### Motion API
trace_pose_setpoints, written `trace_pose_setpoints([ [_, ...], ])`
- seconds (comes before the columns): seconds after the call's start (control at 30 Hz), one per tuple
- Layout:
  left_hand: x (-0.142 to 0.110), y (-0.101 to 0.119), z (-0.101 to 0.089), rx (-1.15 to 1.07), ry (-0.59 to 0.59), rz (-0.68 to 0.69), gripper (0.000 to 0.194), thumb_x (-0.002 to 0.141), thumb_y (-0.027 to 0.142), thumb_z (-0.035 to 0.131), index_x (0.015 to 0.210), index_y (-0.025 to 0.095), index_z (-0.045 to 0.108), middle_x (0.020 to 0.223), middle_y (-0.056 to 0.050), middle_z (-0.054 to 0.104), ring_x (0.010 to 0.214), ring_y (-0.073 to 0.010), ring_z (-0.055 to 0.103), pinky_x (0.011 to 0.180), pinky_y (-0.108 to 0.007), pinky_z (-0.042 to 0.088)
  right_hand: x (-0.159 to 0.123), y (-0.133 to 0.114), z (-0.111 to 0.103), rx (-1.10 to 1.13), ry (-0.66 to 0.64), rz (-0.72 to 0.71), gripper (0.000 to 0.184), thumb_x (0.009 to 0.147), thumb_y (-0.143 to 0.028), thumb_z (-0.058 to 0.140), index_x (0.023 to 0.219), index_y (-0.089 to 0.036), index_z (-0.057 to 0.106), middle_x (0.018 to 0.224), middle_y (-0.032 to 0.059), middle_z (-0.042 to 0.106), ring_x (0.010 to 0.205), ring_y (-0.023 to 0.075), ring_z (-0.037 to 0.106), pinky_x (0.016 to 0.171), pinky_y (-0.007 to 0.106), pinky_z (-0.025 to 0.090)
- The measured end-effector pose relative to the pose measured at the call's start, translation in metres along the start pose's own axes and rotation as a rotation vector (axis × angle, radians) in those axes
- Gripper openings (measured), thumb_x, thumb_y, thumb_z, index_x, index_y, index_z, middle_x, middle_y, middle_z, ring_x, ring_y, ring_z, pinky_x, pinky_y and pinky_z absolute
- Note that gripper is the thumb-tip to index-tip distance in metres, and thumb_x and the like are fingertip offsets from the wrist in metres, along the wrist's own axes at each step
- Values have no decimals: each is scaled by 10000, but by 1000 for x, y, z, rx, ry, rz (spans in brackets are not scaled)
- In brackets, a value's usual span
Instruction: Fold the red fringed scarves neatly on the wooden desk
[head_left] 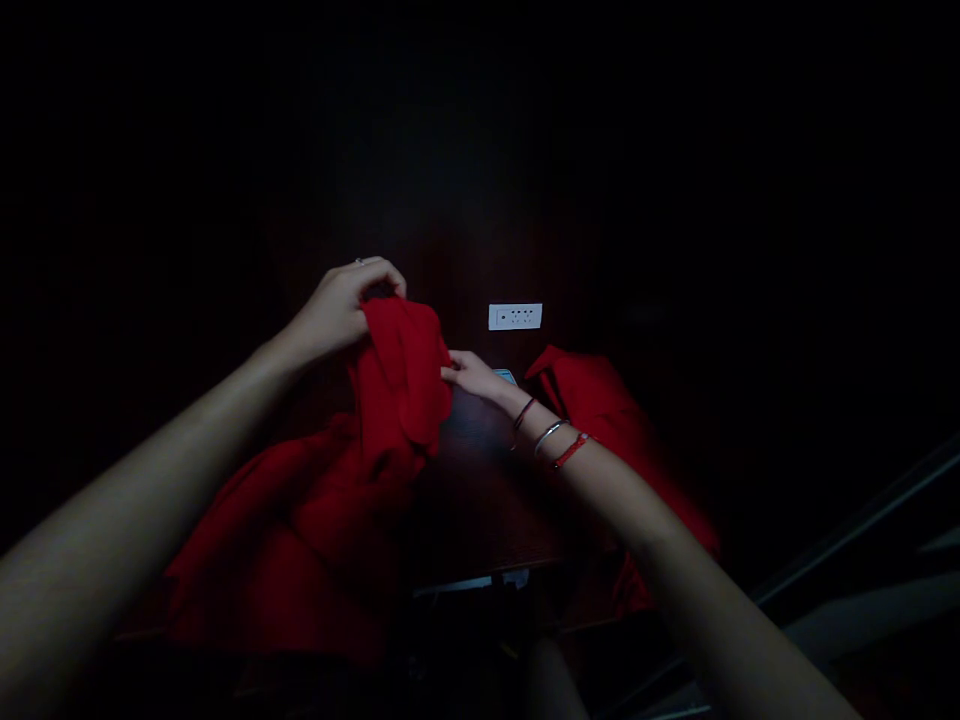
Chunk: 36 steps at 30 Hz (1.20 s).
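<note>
A red garment [405,370], perhaps a coat or shirt, hangs in folds from my left hand [356,300], whose fingers curl over its upper edge. Its lower part spreads down to the left over the dark table. My right hand [474,375] reaches in from the right and pinches the garment's right edge between thumb and fingers. Bracelets circle the right wrist. Dim light hides the garment's exact kind and much of its lower folds.
A second red cloth [600,400] lies to the right, partly behind my right forearm. On the dark wall ahead is a white socket plate [515,317]. A small pale-blue object [505,376] shows just behind my right hand. The dark table's [495,510] front edge runs below.
</note>
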<state>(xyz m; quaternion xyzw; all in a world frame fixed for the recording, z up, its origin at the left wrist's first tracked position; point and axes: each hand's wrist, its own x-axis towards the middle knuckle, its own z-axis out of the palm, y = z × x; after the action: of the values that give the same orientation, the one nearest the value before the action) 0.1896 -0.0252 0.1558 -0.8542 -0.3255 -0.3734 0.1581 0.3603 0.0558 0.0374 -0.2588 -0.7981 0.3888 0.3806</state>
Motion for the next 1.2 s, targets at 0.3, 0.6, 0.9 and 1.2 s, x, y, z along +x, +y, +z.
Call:
trace_pose_setpoints([
  [0.3,-61,-31,-5,-124,-697,-187,210,675,300,494,835,177,550,849,7,556,779,-127,501,712,-244,396,-21,-36,-178,-493,692,100,204,669,-123,417,808,-104,563,742,28,574,665,113,502,652,244,405],
  [0.6,-93,-8,135,-55,-807,-437,494,694,358,491,1131,130,449,1187,-136,439,1079,-246,403,887,-354,316,-56,-6,-154,-813,196,270,200,704,-197,458,821,-117,599,768,35,598,708,121,509,653,216,381],
  [0.9,-131,-45,155,-199,-694,-541,404,707,422,453,1007,161,524,1014,-43,575,918,-170,527,813,-236,378,-105,-49,-236,-624,183,333,372,603,-477,565,730,-128,592,706,27,568,654,120,481,632,251,383],
  [1.2,-68,-91,2,10,32,-608,394,667,503,470,835,157,555,835,10,548,772,-133,497,745,-255,393,-90,-63,-215,-411,168,239,306,631,-424,573,753,-144,555,694,0,548,616,95,470,590,227,376],
])
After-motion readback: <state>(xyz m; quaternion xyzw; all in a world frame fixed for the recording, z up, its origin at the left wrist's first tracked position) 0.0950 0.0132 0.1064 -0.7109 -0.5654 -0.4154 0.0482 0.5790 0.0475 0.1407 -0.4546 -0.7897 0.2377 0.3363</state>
